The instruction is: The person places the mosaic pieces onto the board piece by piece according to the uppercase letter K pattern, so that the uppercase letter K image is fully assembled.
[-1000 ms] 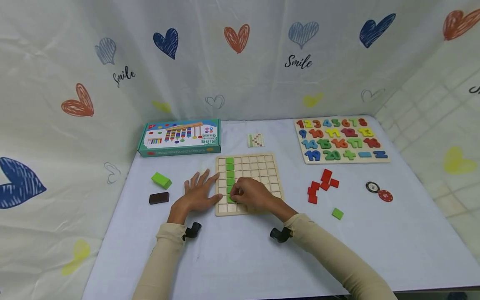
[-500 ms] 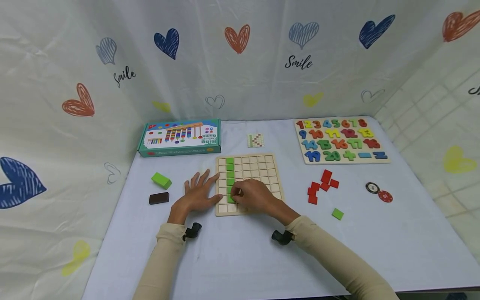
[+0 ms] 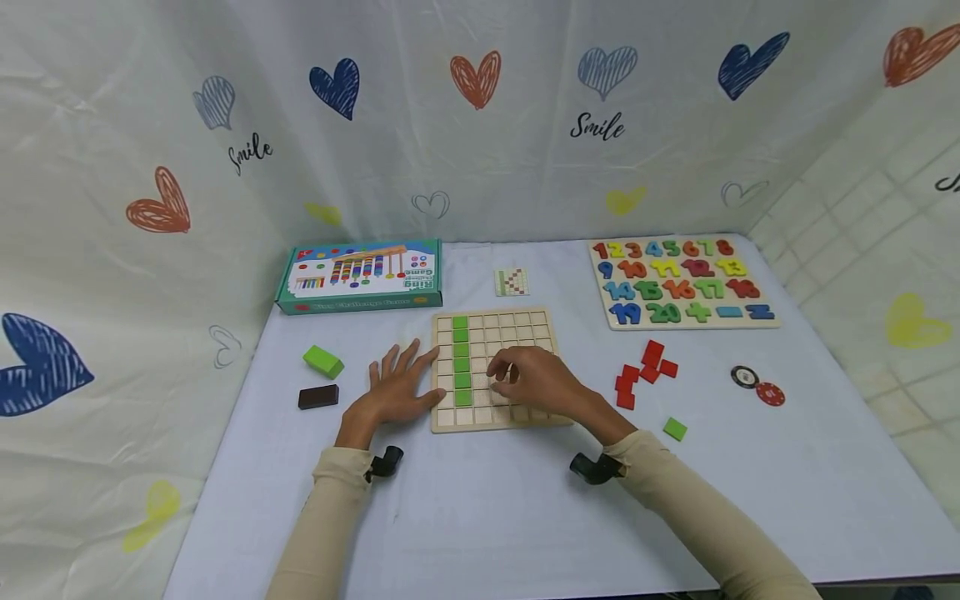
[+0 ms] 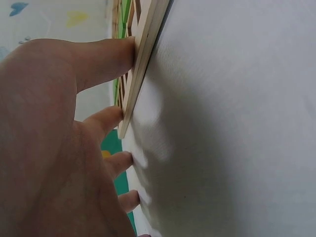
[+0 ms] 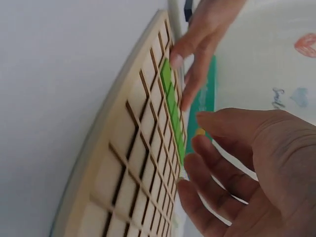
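Observation:
A wooden grid board lies flat in the middle of the table. Several green square tiles fill one column near its left side. My left hand is spread at the board's left edge; in the left wrist view its thumb and index fingertip touch the wooden rim, while other fingers reach the cloth. Over the board, right of the green column, hovers my right hand. Its fingers are loosely bent with nothing between them, as the right wrist view shows. The right hand hides some lower cells.
Red tiles and a loose green tile lie right of the board, with two round chips beyond. A green block and dark block sit left. Behind are a game box, pattern card and number board.
My right hand has lifted off the lowest green tile and moved right, so that tile now shows in full. The left hand stays where it was.

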A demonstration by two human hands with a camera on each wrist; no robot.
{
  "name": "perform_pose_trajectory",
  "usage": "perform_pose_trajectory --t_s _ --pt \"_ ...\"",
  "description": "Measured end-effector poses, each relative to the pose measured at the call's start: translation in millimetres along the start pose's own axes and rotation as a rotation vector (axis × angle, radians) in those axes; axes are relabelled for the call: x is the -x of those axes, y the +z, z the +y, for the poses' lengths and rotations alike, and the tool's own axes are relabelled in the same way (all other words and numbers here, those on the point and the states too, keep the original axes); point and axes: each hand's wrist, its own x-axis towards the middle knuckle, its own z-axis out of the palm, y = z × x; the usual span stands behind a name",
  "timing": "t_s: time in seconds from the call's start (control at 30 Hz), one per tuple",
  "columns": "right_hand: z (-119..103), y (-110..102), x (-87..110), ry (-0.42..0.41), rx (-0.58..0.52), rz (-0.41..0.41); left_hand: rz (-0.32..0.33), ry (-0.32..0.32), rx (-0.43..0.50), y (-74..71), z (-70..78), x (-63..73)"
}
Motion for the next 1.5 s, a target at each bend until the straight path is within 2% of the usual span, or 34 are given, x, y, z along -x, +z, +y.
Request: perform_pose_trajectory --t_s 0.33,0.63,0.83,1.1,1.33,1.5 --pt "34 -42 39.0 0.178 0.046 -0.107 -0.008 -0.014 -0.003 -2.5 -0.9 3.3" --pt "65 -96 85.1 0.355 0.147 -0.325 0.004 -0.001 0.011 -3.6 -3.4 0.2" --pt "94 -130 116.5 0.471 0.167 -0.414 0.002 -0.004 0.009 -5.6 -2.6 -1.1" --pt "115 -133 131.9 0.514 0.160 -0.414 0.004 0.005 0.015 -9.5 0.1 1.3" --pt "118 -128 135.1 0.554 0.131 -0.420 -0.004 0.015 0.017 -5.1 0.5 2.0" --pt "118 -127 136.1 0.543 0.135 -0.420 -0.003 0.009 0.005 -4.3 2.6 3.6"
